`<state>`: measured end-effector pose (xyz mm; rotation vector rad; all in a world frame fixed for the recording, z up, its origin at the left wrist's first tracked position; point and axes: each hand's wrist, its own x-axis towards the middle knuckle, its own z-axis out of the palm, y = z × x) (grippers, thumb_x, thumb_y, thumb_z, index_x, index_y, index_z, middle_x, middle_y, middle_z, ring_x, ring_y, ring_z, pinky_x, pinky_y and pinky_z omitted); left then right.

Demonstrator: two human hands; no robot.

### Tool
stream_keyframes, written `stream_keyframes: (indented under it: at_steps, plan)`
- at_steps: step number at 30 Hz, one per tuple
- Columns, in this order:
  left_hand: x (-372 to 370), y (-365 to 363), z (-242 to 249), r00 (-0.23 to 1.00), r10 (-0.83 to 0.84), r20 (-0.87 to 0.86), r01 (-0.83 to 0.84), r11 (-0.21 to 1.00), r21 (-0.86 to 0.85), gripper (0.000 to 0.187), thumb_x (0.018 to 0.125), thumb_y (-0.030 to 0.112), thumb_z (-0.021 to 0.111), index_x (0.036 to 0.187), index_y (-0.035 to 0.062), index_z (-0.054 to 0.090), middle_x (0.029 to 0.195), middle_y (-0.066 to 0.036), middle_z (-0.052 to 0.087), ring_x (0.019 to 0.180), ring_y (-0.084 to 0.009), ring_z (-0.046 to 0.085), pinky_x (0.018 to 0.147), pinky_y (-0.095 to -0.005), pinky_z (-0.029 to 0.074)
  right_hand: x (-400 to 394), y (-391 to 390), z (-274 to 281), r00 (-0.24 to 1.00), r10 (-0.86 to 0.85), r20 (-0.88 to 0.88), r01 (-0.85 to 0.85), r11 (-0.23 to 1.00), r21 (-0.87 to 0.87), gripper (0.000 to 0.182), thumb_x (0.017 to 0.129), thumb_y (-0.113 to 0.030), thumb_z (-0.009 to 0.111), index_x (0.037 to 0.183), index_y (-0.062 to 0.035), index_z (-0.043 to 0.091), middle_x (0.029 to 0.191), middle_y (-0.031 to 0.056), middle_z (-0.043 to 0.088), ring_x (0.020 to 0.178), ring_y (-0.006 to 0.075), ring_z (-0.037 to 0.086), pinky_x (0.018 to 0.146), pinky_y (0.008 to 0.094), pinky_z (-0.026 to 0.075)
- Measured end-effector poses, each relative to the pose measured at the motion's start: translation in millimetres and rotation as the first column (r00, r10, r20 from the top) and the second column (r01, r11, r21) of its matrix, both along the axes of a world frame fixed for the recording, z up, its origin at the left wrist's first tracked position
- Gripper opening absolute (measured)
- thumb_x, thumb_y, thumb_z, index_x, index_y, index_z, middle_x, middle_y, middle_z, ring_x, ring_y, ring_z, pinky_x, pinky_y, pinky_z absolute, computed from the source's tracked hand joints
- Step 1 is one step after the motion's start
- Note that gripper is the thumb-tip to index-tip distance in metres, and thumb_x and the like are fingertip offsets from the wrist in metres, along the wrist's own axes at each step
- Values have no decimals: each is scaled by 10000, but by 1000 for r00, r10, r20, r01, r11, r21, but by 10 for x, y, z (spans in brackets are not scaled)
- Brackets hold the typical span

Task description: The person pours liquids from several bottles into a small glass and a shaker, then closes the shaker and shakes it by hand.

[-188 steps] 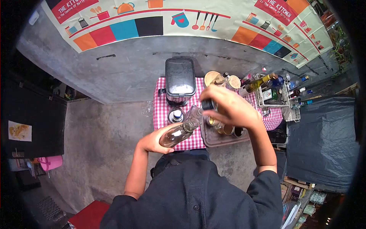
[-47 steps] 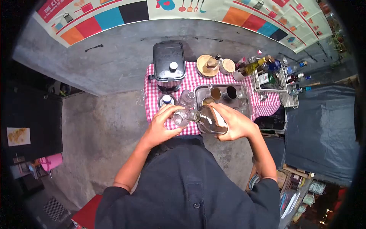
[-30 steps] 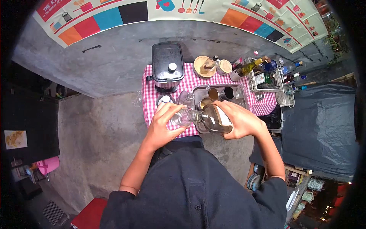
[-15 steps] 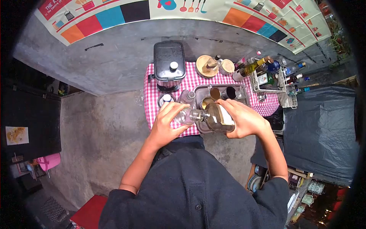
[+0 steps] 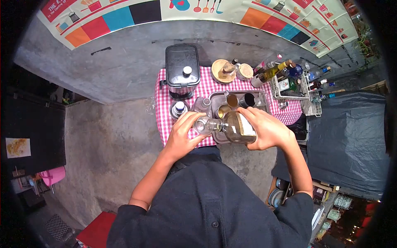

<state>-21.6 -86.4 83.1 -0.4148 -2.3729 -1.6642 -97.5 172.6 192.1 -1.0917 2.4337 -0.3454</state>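
Observation:
My left hand [image 5: 182,134] is closed around a small clear glass [image 5: 202,125], thumb below and fingers above. In my right hand [image 5: 268,129] lies a dark glass bottle [image 5: 233,128] with a pale label, tipped on its side. Its neck points left and meets the glass; whether liquid is flowing I cannot make out. Just beyond them, a grey tray [image 5: 215,97] holds metal cups, among them a cup with yellowish contents [image 5: 223,110], a cup with brown contents [image 5: 232,100] and a dark cup [image 5: 248,100]. A clear bottle [image 5: 201,105] stands left of the tray.
A black lidded bin-like container [image 5: 182,66] stands at the back left of the checkered tablecloth [image 5: 163,120]. Near my left hand is a white-capped container [image 5: 179,108]. Wooden discs [image 5: 220,70] and a white wire basket [image 5: 285,96] of bottles sit at the back and right.
The glass and bottle stay together at nearly the same place. The glass has turned slightly in my left hand, and the view has shifted a little.

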Motion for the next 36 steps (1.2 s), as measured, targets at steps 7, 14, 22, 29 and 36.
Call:
stream_keyframes:
  at_steps: [7, 14, 22, 29, 36]
  plan:
    - [13, 18, -4, 1000, -10, 27, 10, 1000, 25, 533, 682, 65, 781, 1179, -1, 600, 1117, -153, 616, 1054, -291, 602, 920, -370, 465, 18, 9, -1, 1000, -8, -3, 8, 1000, 2, 909, 578, -250, 741, 1337, 108, 392, 1119, 237, 548, 1040, 380, 548, 939, 421, 451]
    - [23, 46, -12, 996, -9, 93, 2, 997, 78, 528, 687, 51, 768, 1182, -6, 592, 1119, -152, 617, 1061, -277, 605, 928, -367, 466, 23, -7, 34, 1000, -25, 9, 25, 1000, 13, 896, 579, -249, 736, 1336, 90, 396, 1140, 244, 551, 1055, 383, 547, 947, 421, 450]
    - [20, 38, -36, 997, 6, 79, -11, 998, 58, 526, 701, 77, 789, 1182, 1, 592, 1114, -143, 623, 1056, -269, 614, 918, -365, 474, 34, -7, 1, 1000, -25, 1, 25, 1000, -12, 905, 574, -247, 740, 1341, 75, 385, 1108, 238, 554, 1041, 383, 551, 934, 429, 454]
    - [6, 20, -63, 998, 3, 65, -6, 999, 53, 525, 698, 73, 792, 1178, 4, 593, 1105, -141, 626, 1033, -259, 620, 908, -363, 477, 22, -7, -40, 1000, -16, -12, 16, 1000, -20, 908, 572, -238, 741, 1350, 60, 380, 1104, 240, 551, 1027, 392, 553, 915, 431, 460]
    - [7, -9, -33, 997, 18, 77, -24, 996, 83, 532, 692, 80, 801, 1178, 7, 598, 1097, -134, 629, 1029, -253, 621, 906, -360, 478, 24, 5, -208, 999, -25, 21, 27, 995, -94, 910, 577, -237, 737, 1357, 53, 367, 1110, 252, 547, 1046, 400, 550, 931, 434, 454]
